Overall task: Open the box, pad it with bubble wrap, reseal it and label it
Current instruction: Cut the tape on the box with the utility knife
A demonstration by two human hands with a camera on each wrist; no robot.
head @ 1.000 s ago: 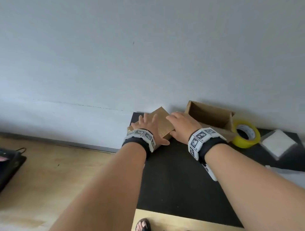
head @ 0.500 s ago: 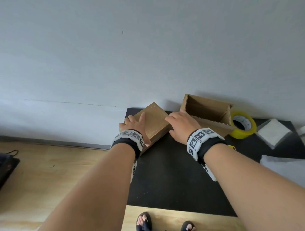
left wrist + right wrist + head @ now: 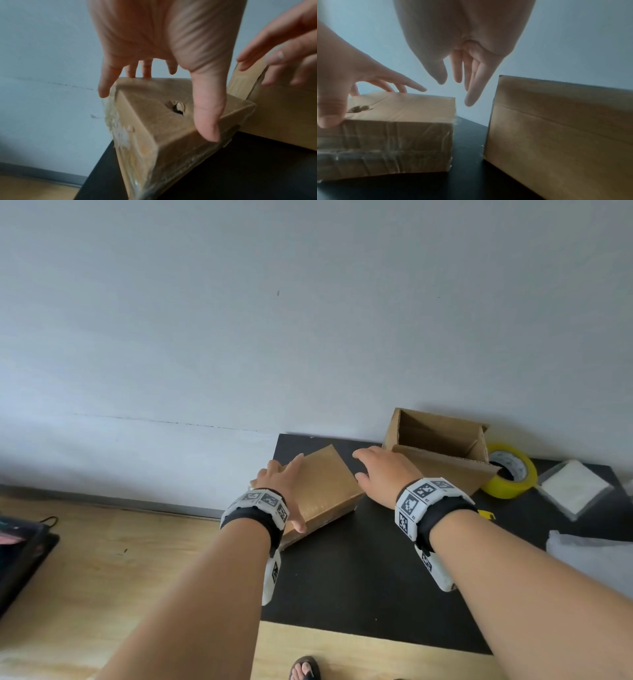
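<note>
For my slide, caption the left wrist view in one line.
Left hand rests fingers and thumb on the taped, closed brown cardboard box at the black mat's corner.

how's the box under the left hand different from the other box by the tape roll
The sealed box is closed and wrapped in clear tape; the open box shows its empty inside. The sealed box lies low, with a small hole in its top; the open box stands taller. The left hand rests on the sealed one. Both are brown cardboard on the black mat.

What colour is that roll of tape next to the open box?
Yellow. The tape roll, with a pale inner core, shows best in the head view, lying right of the open cardboard box.
</note>
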